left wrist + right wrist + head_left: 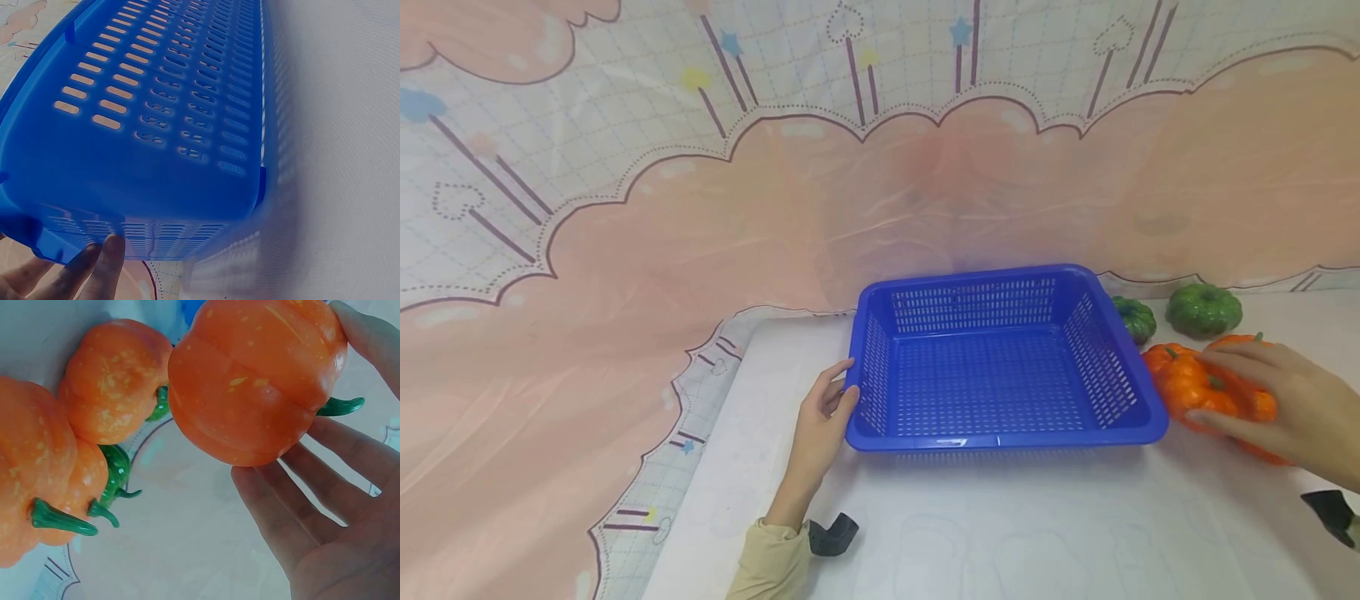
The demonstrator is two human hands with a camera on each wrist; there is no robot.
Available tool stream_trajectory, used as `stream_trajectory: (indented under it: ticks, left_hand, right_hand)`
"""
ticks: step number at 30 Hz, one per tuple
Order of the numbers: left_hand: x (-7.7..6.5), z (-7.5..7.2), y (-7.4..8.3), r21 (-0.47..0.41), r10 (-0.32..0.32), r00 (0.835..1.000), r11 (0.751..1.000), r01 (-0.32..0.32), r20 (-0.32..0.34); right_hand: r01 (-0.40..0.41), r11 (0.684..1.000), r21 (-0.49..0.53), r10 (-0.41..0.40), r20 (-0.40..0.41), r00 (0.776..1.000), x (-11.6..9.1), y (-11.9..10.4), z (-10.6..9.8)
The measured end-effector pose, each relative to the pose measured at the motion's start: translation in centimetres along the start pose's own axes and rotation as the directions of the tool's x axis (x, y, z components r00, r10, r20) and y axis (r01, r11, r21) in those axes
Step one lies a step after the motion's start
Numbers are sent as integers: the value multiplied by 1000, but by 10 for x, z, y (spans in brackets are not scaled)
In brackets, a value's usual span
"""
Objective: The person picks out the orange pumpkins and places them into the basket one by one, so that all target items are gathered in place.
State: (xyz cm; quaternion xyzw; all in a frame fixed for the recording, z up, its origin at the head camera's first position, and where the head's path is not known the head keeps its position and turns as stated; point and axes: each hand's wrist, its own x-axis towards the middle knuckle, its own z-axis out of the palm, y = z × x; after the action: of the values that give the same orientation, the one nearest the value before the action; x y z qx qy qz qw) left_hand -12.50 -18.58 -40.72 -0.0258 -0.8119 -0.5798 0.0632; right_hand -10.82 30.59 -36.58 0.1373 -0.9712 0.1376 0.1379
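A blue plastic basket (1000, 442) with slotted walls stands on the white table, with nothing inside. My left hand (820, 425) is at its left end, fingertips and thumb touching the outside near the rim. In the left wrist view, fingers (109, 262) lie against the basket's end wall (150, 234). To the right of the basket, my right hand (1292, 400) holds an orange pumpkin (256, 381) with a green stem, thumb on one side and fingers on the other. More orange pumpkins (112, 381) sit close beside it.
Two green pumpkins lie behind the orange ones: one (1135, 319) against the basket's right side, another (1204, 311) farther right. A patterned pink-and-white cloth (925, 192) rises behind the table. A black wrist piece (832, 535) is beside the left sleeve.
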Motion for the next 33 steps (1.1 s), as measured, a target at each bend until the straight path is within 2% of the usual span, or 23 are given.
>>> stream_trajectory:
  ticks: [15,22,33]
  left_hand:
    - [0,0,0,-7,-6,1000,1000,6,5]
    - [0,0,0,-10,5,1000,1000,-5,7]
    - [0,0,0,-8,15,1000,1000,-15,3]
  right_hand:
    - [-17,1000,5,16,38,999,6,-6,-10]
    - [-66,998,-13,67,96,993,9,-6,-11]
    - [-31,999,28,29,62,998,14,-12,-17]
